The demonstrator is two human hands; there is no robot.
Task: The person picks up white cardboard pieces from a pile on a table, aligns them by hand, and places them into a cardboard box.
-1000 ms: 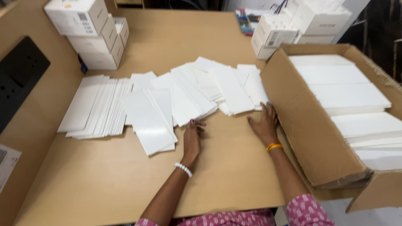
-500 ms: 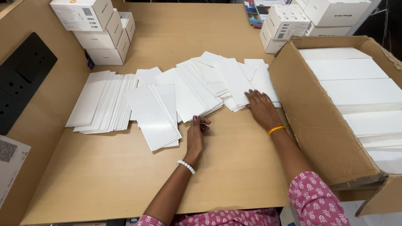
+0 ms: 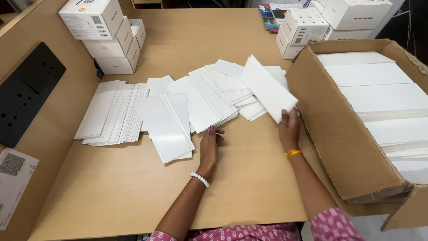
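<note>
Fingers of the right hand [image 3: 290, 129] are closed on the near end of a long white card [image 3: 269, 88], which is lifted at a slant above the other cards, its far end pointing up and to the left. The card is held just beside the near wall of the large cardboard box [image 3: 332, 129], which stands at the right edge of the desk [image 3: 133, 187] and is filled with stacked white sheets [image 3: 374, 96].

The left hand [image 3: 209, 145] is laid on the bare desk, its fingers loosely curled and holding nothing; the fingertips are seen just at the near edge of a fanned pile of white cards [image 3: 203, 98]. A white bead bracelet [image 3: 199, 179] is worn on the left wrist and an orange and yellow band [image 3: 293, 153] on the right wrist.

More cards are spread across the middle of the desk: a fanned row [image 3: 111, 111] to the left, a small slanted stack [image 3: 165, 127] just left of the left hand, and a looser heap [image 3: 236, 89] under the lifted card. Small white boxes [image 3: 104, 40] are stacked at the far left corner, and others [image 3: 307, 27] at the far right, behind the cardboard box. A black panel [image 3: 26, 91] is fixed to the side wall on the left, with a printed paper sheet [image 3: 13, 183] below it.
</note>
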